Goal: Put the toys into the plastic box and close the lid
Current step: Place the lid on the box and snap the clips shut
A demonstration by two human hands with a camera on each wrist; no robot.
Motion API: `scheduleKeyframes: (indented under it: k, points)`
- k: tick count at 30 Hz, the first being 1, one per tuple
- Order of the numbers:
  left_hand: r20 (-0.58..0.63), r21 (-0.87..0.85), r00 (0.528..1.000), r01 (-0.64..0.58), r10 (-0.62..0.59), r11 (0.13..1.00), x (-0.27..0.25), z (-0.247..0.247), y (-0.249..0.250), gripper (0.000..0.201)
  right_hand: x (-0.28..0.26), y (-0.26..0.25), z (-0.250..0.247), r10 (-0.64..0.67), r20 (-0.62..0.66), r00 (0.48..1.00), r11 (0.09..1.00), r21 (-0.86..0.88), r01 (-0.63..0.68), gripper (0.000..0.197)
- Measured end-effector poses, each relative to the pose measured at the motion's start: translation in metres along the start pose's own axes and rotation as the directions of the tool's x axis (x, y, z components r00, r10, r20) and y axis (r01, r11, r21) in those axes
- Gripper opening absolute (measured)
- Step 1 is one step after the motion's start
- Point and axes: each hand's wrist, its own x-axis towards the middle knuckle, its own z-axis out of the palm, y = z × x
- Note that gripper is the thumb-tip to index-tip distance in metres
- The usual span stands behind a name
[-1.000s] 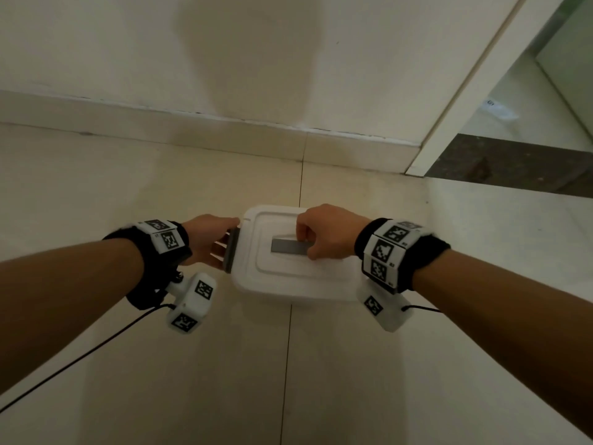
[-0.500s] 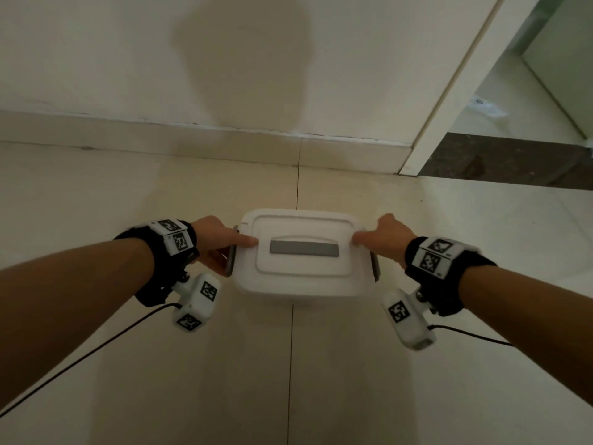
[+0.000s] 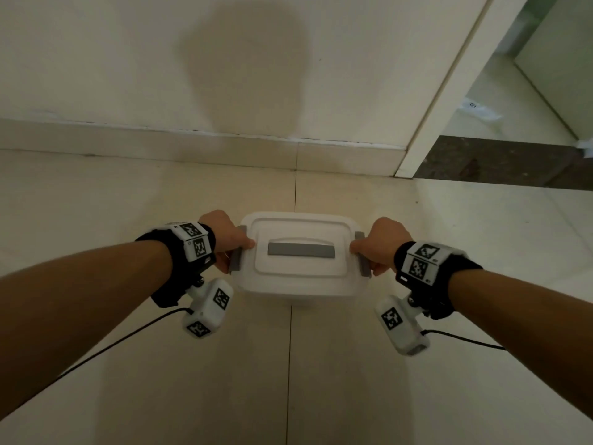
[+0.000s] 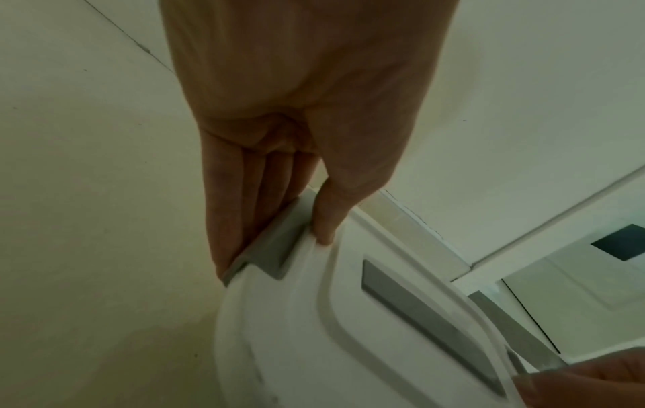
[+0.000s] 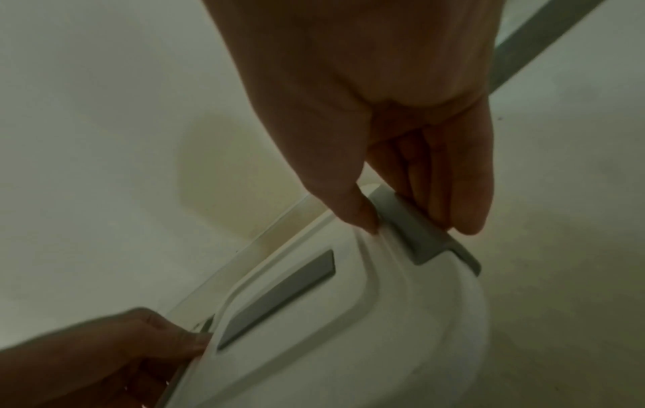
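White rectangular plastic box (image 3: 296, 285) sits on the pale tiled floor (image 3: 288, 380) near the wall, white lid (image 3: 298, 252) with grey recessed handle (image 3: 301, 251) seated on top; toys not visible, presumably inside. Right hand (image 3: 382, 244) has left the lid handle for the right end. Both hands now mirror: left hand (image 3: 224, 239) clamps the grey left latch (image 4: 276, 248), right clamps the grey right latch (image 5: 415, 229), thumbs on the lid rim. Latching looks like the final step.
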Motion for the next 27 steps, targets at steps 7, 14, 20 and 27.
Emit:
scheduleKeyframes:
  k: [7, 14, 20, 27]
  points:
    - [0.126, -0.084, 0.989, 0.094, -0.083, 0.992, 0.004, -0.002, -0.006, 0.044, -0.003, 0.009, 0.002, 0.069, 0.168, 0.983, 0.992, 0.091, -0.085, 0.045]
    - [0.240, -0.259, 0.967, 0.151, -0.088, 0.954, 0.012, -0.016, 0.006, 0.037, 0.006, 0.010, 0.016, 0.043, 0.192, 0.980, 0.966, 0.243, -0.090, 0.048]
    - [0.059, -0.485, 0.998, 0.050, -0.024, 0.873, 0.035, -0.030, 0.032, 0.014, 0.046, -0.022, -0.005, 0.036, -0.024, 0.999, 0.874, 0.485, -0.020, 0.055]
    - [-0.140, -0.791, 0.989, -0.143, 0.052, 0.594, 0.070, -0.035, 0.068, 0.019, 0.103, -0.069, -0.026, -0.012, -0.246, 0.969, 0.742, 0.647, 0.173, 0.034]
